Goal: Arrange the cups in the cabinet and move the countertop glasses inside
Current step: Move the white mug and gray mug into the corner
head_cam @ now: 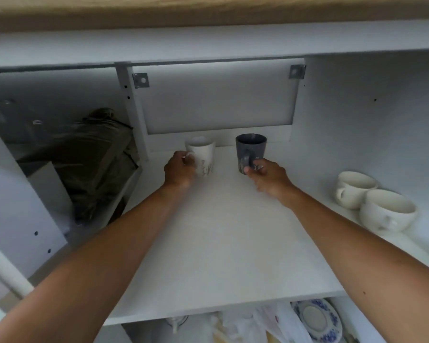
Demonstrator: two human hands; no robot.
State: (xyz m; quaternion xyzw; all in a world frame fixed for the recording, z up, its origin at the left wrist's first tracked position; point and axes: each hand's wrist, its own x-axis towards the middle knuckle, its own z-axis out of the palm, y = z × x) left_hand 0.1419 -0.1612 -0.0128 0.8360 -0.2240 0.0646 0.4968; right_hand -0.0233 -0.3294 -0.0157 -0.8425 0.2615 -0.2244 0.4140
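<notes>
Both my arms reach deep into a white cabinet, over its shelf (pixel 228 243). My left hand (pixel 180 170) is closed on the handle side of a white mug (pixel 203 154) with a faint plant print, standing upright near the back. My right hand (pixel 268 175) grips the handle of a dark grey mug (pixel 250 148), also upright, a little to the right of the white one. Two wide cream cups (pixel 354 188) (pixel 386 210) stand side by side at the shelf's right edge, apart from my hands.
A dark olive cloth bundle (pixel 92 154) fills the compartment to the left, behind a white divider (pixel 134 107). Below the shelf lie a blue-and-white saucer (pixel 317 320), crumpled plastic bags (pixel 253 323) and a glass item. The wooden countertop edge (pixel 208 8) runs across the top.
</notes>
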